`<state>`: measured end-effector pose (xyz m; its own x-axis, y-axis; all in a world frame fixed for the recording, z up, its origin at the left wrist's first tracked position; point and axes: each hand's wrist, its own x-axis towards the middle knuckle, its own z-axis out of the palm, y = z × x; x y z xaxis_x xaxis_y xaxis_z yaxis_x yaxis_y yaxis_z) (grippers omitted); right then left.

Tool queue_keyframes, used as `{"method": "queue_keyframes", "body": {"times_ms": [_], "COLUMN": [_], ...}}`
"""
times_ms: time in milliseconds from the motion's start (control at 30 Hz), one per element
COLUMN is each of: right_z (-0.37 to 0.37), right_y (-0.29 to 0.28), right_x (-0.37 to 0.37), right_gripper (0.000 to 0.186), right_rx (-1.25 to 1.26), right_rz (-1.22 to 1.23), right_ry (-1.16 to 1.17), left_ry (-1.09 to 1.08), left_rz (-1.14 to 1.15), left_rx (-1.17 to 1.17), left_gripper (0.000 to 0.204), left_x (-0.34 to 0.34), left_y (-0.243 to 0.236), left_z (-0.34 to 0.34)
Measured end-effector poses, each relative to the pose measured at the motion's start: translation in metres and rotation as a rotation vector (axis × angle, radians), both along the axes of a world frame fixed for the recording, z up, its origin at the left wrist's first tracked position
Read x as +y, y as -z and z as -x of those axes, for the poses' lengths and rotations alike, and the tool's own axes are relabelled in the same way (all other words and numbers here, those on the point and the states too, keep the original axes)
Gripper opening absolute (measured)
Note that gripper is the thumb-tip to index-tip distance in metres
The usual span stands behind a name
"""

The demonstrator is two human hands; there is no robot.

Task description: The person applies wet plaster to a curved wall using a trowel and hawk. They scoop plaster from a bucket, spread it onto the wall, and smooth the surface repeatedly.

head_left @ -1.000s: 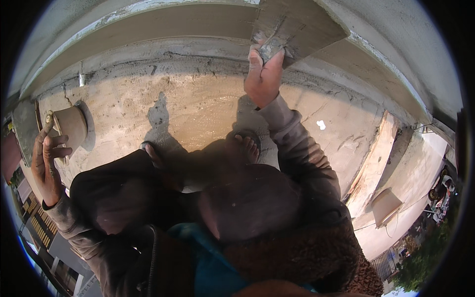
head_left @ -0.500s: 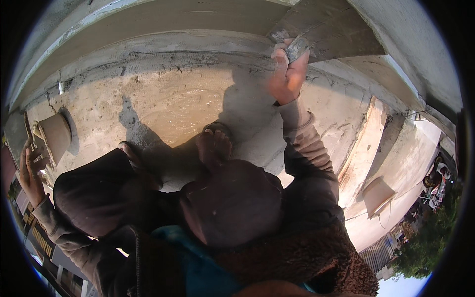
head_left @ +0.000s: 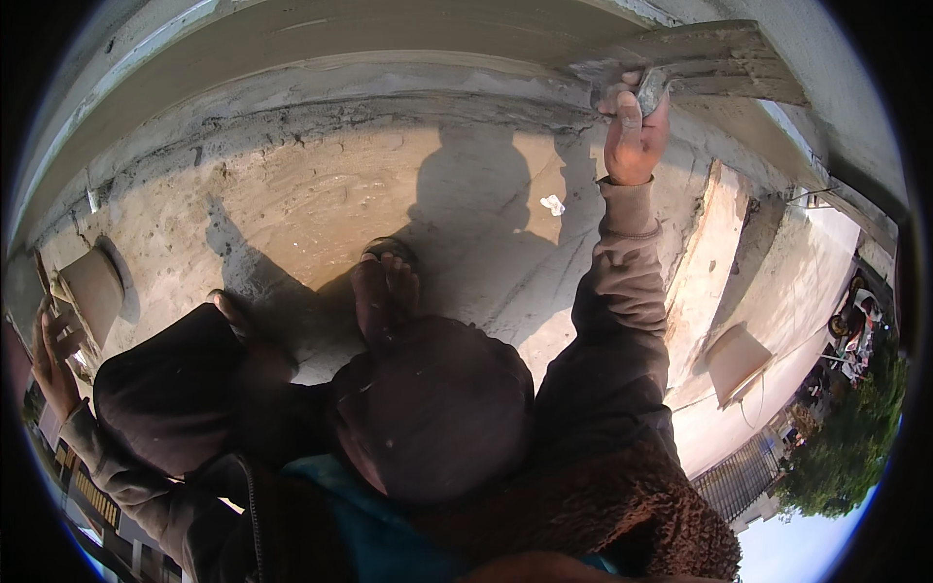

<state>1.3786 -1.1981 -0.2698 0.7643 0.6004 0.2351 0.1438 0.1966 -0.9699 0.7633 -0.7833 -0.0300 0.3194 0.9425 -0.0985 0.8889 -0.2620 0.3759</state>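
Note:
My right hand [head_left: 637, 131] is closed around the cement-caked handle of a plastering trowel [head_left: 724, 63]. The trowel's long flat blade lies against the smooth grey plastered band [head_left: 408, 58] at the far side. Out at the left edge, my left hand [head_left: 56, 355] has its fingers stretched apart beside a short pale block-like stub [head_left: 94, 291]. I cannot tell whether those fingers touch the stub. Nothing shows in that hand. Below the band runs a rough cement ledge [head_left: 321, 194], partly in my shadow.
My bare feet [head_left: 389, 291] rest on the ledge, near my bent knees. A small white scrap [head_left: 553, 205] lies below the trowel. To the right are a wooden plank [head_left: 708, 253] and another pale stub [head_left: 739, 364]. Beyond the ledge's outer side are trees [head_left: 836, 447] far below.
My right hand and the trowel have moved right along the plastered band, and the blade has tilted. The white scrap now shows on the ledge. My left hand stays by the stub.

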Motion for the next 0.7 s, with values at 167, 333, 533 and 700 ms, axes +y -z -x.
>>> {"method": "queue_keyframes", "body": {"times_ms": [167,333,533,700], "right_z": [-0.029,-0.073,-0.144,-0.075], "right_y": [-0.009,-0.021,-0.085,-0.141], "right_x": [-0.025,-0.061,-0.174,-0.178], "right_gripper": [0.028,0.026,0.018,0.02], "right_rx": [-0.059,0.007,0.004,-0.446], "right_rz": [0.118,-0.04,-0.274,0.198], "right_ry": [0.098,0.134,0.356,0.469], "left_ry": [0.022,0.075,0.07,0.03], "left_rz": [0.048,0.105,0.176,0.158], "left_rx": [0.053,-0.108,-0.152,-0.174], "left_gripper": [0.04,0.042,0.042,0.042], "left_x": [-0.002,-0.004,-0.002,-0.023], "left_y": [0.003,0.012,0.012,0.013], "left_z": [-0.016,-0.027,-0.022,-0.015]}}
